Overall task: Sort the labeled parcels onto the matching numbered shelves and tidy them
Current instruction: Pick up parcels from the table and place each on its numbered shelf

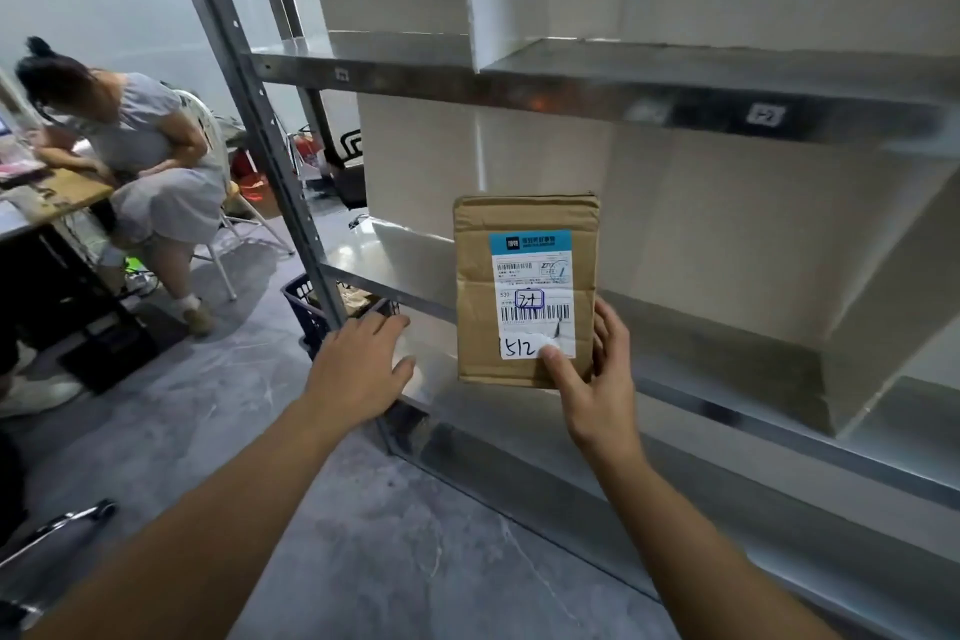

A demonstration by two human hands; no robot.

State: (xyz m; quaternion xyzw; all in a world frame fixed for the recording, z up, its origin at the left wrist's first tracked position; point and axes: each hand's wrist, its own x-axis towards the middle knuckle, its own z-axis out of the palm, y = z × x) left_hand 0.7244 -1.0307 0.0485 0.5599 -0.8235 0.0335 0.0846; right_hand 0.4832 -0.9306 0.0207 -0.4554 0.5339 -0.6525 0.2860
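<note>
A flat brown cardboard parcel [524, 286] is held upright in front of the metal shelving. Its white label carries a barcode, a boxed handwritten mark and the number 512. My right hand [592, 379] grips its lower right corner, thumb on the label and fingers behind the edge. My left hand [361, 364] hovers left of the parcel with fingers relaxed, near the front edge of the middle shelf [384, 276], holding nothing. The upper shelf [597, 88] bears small tags, one reading 1-2 [764, 114].
The rack's perforated upright post [270, 130] stands left of the shelves. A dark plastic basket [311, 312] sits on the floor behind it. A seated person [150, 172] works at a desk at far left. Grey concrete floor lies below.
</note>
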